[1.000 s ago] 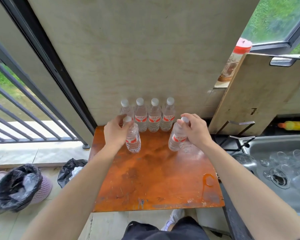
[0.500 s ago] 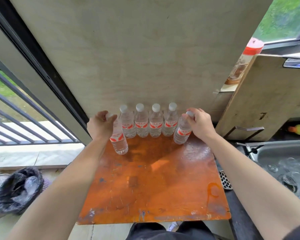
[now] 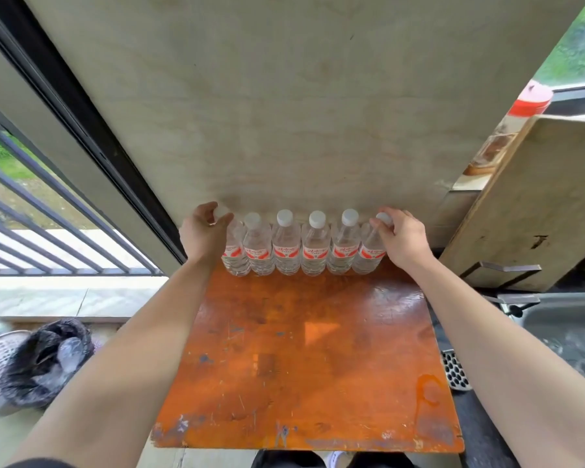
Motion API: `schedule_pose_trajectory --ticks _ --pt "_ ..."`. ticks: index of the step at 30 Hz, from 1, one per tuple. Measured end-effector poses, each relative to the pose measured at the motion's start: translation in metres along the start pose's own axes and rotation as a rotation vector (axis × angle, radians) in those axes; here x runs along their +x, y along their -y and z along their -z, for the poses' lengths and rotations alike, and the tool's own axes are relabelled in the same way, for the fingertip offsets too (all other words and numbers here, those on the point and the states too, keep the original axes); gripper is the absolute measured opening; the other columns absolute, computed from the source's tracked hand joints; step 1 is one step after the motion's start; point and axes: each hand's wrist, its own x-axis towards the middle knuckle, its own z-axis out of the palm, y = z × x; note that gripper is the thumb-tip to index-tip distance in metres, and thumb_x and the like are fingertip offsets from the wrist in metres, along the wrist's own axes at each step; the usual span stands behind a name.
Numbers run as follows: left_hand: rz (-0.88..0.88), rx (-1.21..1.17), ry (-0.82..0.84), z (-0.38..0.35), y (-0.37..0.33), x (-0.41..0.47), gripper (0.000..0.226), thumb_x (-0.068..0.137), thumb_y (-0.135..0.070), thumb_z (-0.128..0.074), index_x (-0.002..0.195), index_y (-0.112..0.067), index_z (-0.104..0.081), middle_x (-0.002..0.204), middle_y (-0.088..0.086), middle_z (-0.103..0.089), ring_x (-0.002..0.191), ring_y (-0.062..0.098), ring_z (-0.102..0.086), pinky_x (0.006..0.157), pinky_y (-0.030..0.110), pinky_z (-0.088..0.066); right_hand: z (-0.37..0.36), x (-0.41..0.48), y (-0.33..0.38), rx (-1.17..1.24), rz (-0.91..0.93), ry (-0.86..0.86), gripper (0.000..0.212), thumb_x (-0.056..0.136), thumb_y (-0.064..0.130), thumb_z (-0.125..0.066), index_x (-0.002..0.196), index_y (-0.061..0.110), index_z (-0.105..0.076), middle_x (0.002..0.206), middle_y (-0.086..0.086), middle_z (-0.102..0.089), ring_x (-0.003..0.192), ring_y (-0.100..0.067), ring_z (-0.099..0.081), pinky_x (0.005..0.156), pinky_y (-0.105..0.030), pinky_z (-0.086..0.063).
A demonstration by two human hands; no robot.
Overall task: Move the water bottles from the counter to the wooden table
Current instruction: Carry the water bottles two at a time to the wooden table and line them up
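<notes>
Several clear water bottles with white caps and red labels stand in one row at the far edge of the orange wooden table (image 3: 304, 366), against the plywood wall. My left hand (image 3: 201, 231) grips the top of the leftmost bottle (image 3: 234, 256). My right hand (image 3: 401, 236) grips the cap and neck of the rightmost bottle (image 3: 368, 255). Between them stand the inner bottles (image 3: 286, 248), upright and touching side by side.
A leaning wooden board (image 3: 534, 211) and a red-capped jar (image 3: 524, 106) stand at the right. A steel sink (image 3: 574, 336) with glasses lies lower right. A black-bagged bin (image 3: 44, 359) sits on the floor at left, beside a railing.
Both hands carried their bottles back to the far edge and set them at the two ends of the row. The camera moved closer to the table.
</notes>
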Motion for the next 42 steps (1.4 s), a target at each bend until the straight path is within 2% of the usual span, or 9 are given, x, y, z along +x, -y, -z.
schedule_pose_trajectory --ticks 5,9,11,15,18,23,28,31,42 --pt "-0.036 0.034 0.098 0.004 0.013 0.003 0.046 0.090 -0.027 -0.069 0.134 -0.016 -0.062 0.120 0.008 -0.068 0.113 0.025 -0.063 0.095 0.030 -0.045 0.000 0.005 0.003 -0.024 -0.034 0.020 0.042 0.103 0.030 -0.055 0.140 0.009 -0.055 0.130 -0.022 -0.057 0.121 -0.038 -0.053 0.098 -0.033 -0.039" --pt "0.006 0.086 0.020 0.004 0.015 0.001 0.058 0.081 -0.057 -0.072 0.128 -0.025 -0.066 0.125 0.007 -0.065 0.118 0.025 -0.058 0.098 0.040 -0.049 -0.003 0.002 0.006 -0.039 -0.048 0.023 0.046 0.104 0.033 -0.052 0.144 0.011 -0.051 0.136 -0.019 -0.055 0.126 -0.037 -0.051 0.101 -0.036 -0.040" --pt "0.088 0.132 -0.032 0.002 0.010 -0.001 0.064 0.077 -0.063 -0.072 0.125 -0.022 -0.066 0.122 0.008 -0.065 0.117 0.027 -0.058 0.096 0.039 -0.048 -0.002 0.000 0.007 -0.043 -0.059 0.017 0.046 0.104 0.033 -0.052 0.144 0.011 -0.051 0.138 -0.019 -0.054 0.126 -0.037 -0.051 0.101 -0.036 -0.040" --pt "0.071 0.060 -0.062 -0.004 0.004 -0.002 0.048 0.084 -0.049 -0.074 0.110 -0.009 -0.071 0.101 0.009 -0.072 0.102 0.030 -0.066 0.087 0.034 -0.050 -0.002 -0.007 0.008 -0.049 -0.046 -0.005 0.046 0.103 0.034 -0.053 0.143 0.010 -0.052 0.134 -0.018 -0.056 0.120 -0.037 -0.055 0.096 -0.037 -0.043" --pt "0.018 0.021 0.033 0.002 0.009 0.001 0.048 0.088 -0.038 -0.073 0.129 -0.013 -0.067 0.115 0.009 -0.072 0.110 0.025 -0.065 0.095 0.032 -0.049 -0.003 -0.011 0.008 -0.081 -0.034 -0.029 0.045 0.104 0.035 -0.051 0.143 0.012 -0.052 0.133 -0.016 -0.058 0.118 -0.037 -0.056 0.093 -0.040 -0.045" --pt "-0.036 -0.047 0.202 0.016 0.024 0.013 0.049 0.091 -0.031 -0.072 0.136 -0.018 -0.061 0.128 0.008 -0.067 0.118 0.020 -0.063 0.105 0.039 -0.049 -0.003 -0.012 0.011 -0.123 -0.048 -0.025 0.046 0.105 0.037 -0.047 0.145 0.015 -0.049 0.133 -0.014 -0.058 0.122 -0.036 -0.053 0.094 -0.042 -0.044" --pt "-0.037 0.017 0.107 0.009 0.010 0.009 0.053 0.084 -0.043 -0.077 0.130 -0.018 -0.065 0.123 0.008 -0.068 0.113 0.023 -0.064 0.094 0.032 -0.049 -0.002 -0.010 0.013 -0.100 -0.061 -0.002 0.047 0.106 0.035 -0.045 0.149 0.015 -0.045 0.140 -0.014 -0.054 0.128 -0.036 -0.050 0.099 -0.042 -0.043" --pt "-0.067 0.109 0.091 0.009 0.006 0.012 0.047 0.089 -0.035 -0.072 0.131 -0.015 -0.065 0.116 0.013 -0.070 0.111 0.029 -0.063 0.092 0.034 -0.049 -0.002 -0.008 0.011 -0.099 -0.061 0.004 0.046 0.106 0.034 -0.045 0.149 0.015 -0.045 0.138 -0.015 -0.054 0.127 -0.037 -0.050 0.100 -0.043 -0.042" --pt "-0.193 0.169 0.322 0.022 0.015 0.017 0.041 0.093 -0.009 -0.067 0.133 -0.012 -0.062 0.127 0.011 -0.067 0.120 0.027 -0.060 0.101 0.036 -0.047 -0.001 -0.002 0.015 -0.089 -0.065 0.031 0.043 0.107 0.030 -0.043 0.146 0.014 -0.046 0.135 -0.019 -0.054 0.125 -0.039 -0.050 0.098 -0.042 -0.041"
